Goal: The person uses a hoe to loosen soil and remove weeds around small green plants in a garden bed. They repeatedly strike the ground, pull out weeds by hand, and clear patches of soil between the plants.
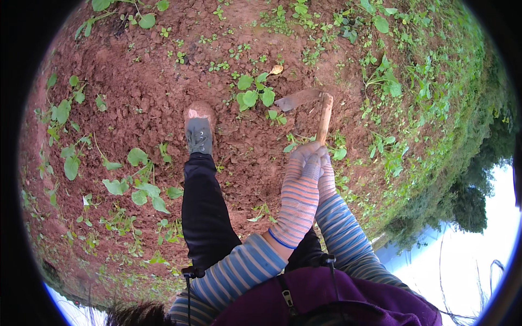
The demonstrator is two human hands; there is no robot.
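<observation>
A hoe with a wooden handle (325, 118) and a worn metal blade (299, 100) is held low over reddish-brown soil. My left hand (305, 165), in a striped knit glove, wraps the handle below the head. Close against it, my right hand (327, 177) grips the same handle in a matching glove, partly hidden behind the left one. The blade points left, its tip near a small broad-leaved plant (256, 91). A smaller seedling (277, 117) grows just under the blade tip. The handle's lower part is hidden by my hands and arms.
My shoe (199, 132) is planted on the soil left of the hoe. Larger leafy plants (142, 187) stand at the left. Low weeds (428, 102) thicken along the right side. A dry yellow leaf (276, 69) lies beyond the blade. Trees (469, 203) show at the far right.
</observation>
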